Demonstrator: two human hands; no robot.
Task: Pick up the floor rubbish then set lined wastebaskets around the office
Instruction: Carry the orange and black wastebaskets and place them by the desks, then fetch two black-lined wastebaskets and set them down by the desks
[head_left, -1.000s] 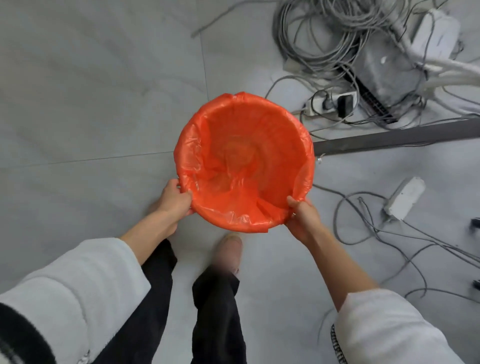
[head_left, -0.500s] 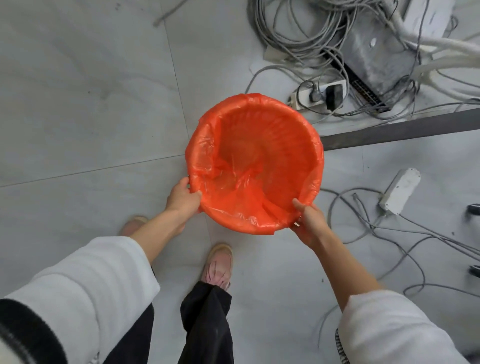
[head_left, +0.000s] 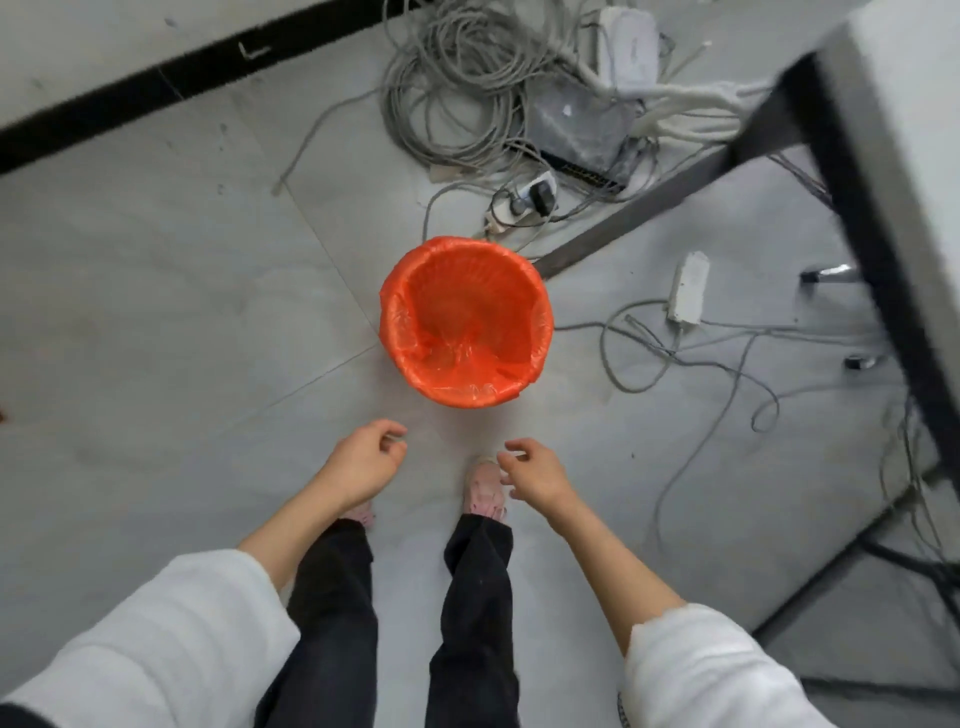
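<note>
Now the wastebasket (head_left: 466, 322) is standing upright on the grey tiled floor (head_left: 156, 322), ahead of the person at about twelve o'clock from their feet, with its orange liner (head_left: 470, 392) folded over the rim all the way round. Nothing is lying inside it that I can make out beyond the crumpled plastic at the bottom.

Both hands are hanging free, well short of the basket. The left hand (head_left: 363, 460) is sitting at about seven o'clock from the basket, its fingers loosely curled and holding nothing. The right hand (head_left: 532, 470) is sitting at about five o'clock from it, fingers likewise relaxed and slightly bent, gripping nothing. White sleeves (head_left: 156, 639) are covering the upper forearms, and dark trousers (head_left: 332, 613) and pale shoes (head_left: 485, 488) are showing below the hands.

Beyond the basket, at about one o'clock, a tangle of grey cables (head_left: 462, 88) is lying heaped beside a power strip (head_left: 524, 205). At about three o'clock a small white adapter (head_left: 688, 286) is lying among loose wires, and a desk (head_left: 893, 135) with a dark frame is filling the right edge.
</note>
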